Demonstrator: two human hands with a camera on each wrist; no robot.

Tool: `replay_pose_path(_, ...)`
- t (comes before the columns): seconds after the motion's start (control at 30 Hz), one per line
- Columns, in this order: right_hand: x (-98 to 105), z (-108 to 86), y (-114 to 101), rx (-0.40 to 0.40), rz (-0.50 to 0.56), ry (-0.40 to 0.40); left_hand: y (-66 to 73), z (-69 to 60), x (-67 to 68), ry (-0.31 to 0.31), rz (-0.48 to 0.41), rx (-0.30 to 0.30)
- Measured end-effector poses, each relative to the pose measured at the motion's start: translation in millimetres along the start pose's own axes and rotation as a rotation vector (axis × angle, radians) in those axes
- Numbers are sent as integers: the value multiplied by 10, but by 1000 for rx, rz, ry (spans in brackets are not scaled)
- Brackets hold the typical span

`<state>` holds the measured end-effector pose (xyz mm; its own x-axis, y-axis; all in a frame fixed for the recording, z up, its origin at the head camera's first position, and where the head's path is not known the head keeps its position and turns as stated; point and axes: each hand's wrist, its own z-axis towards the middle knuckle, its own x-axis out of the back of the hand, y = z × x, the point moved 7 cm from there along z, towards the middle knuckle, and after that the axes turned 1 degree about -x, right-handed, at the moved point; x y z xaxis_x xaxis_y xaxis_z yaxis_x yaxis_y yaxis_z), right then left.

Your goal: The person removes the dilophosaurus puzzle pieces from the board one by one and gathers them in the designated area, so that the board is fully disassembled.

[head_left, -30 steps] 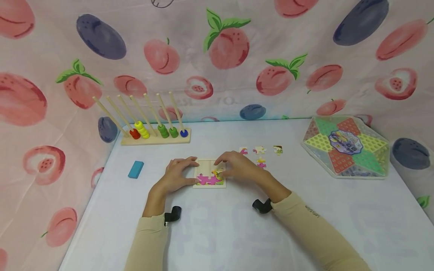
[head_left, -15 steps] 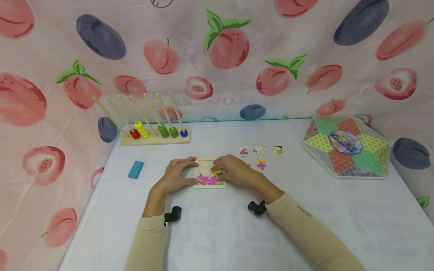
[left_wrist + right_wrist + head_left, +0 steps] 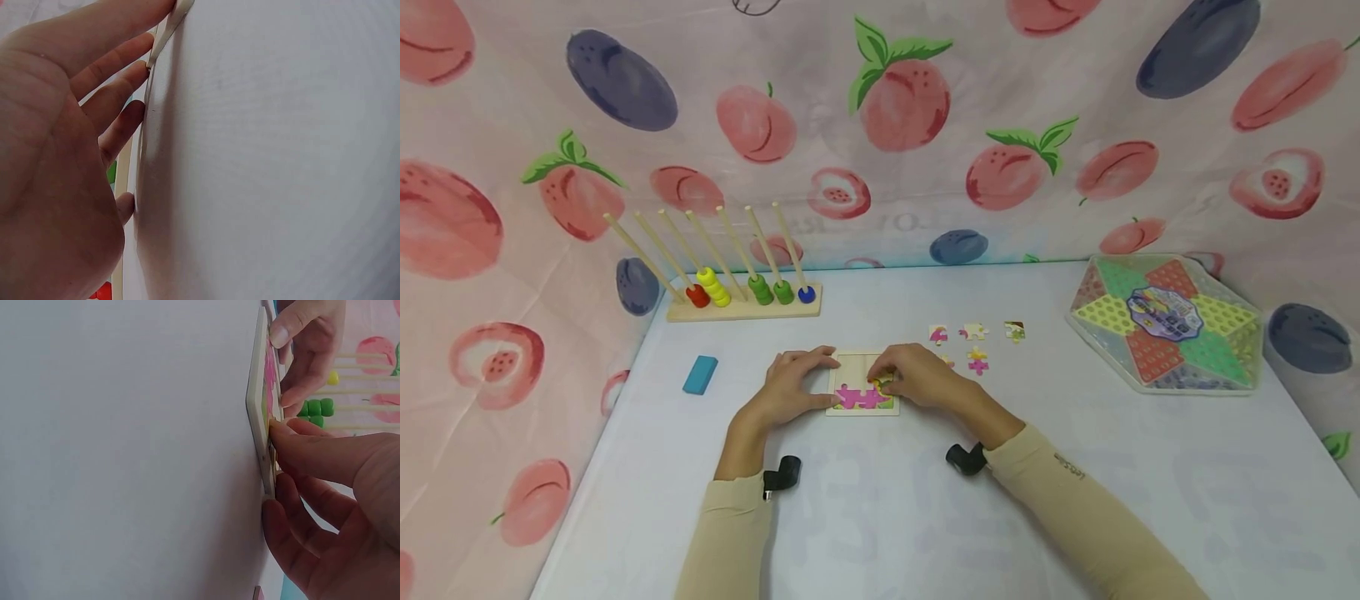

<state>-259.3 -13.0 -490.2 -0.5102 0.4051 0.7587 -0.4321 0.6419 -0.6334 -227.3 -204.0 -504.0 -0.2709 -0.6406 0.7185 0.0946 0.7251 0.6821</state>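
1. Left hand (image 3: 786,387): fingers spread, thumb and index touching puzzle board (image 3: 852,367), probably steadying it.
2. Puzzle board: on tabletop (image 3: 865,500), between both hands.
3. Right hand (image 3: 919,375): pinching yellow puzzle piece (image 3: 877,383) at board's right side, presumably for fine control.
4. Loose pieces (image 3: 977,362): beyond right hand, likely kept within reach.

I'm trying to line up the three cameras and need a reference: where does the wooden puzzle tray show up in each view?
Head: the puzzle tray lies just below the centre of the picture.
Left wrist: only a pale strip of the puzzle tray shows, at the top, left of centre.
Right wrist: the puzzle tray stands nearly edge-on, right of centre, in the upper part.
Shared landmark: the left hand, seen in all three.
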Motion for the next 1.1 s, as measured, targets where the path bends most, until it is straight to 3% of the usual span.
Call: replay_pose_path(1.1, -17, -34, -44, 12, -2, -19, 4, -12, 6, 1, -13, 24)
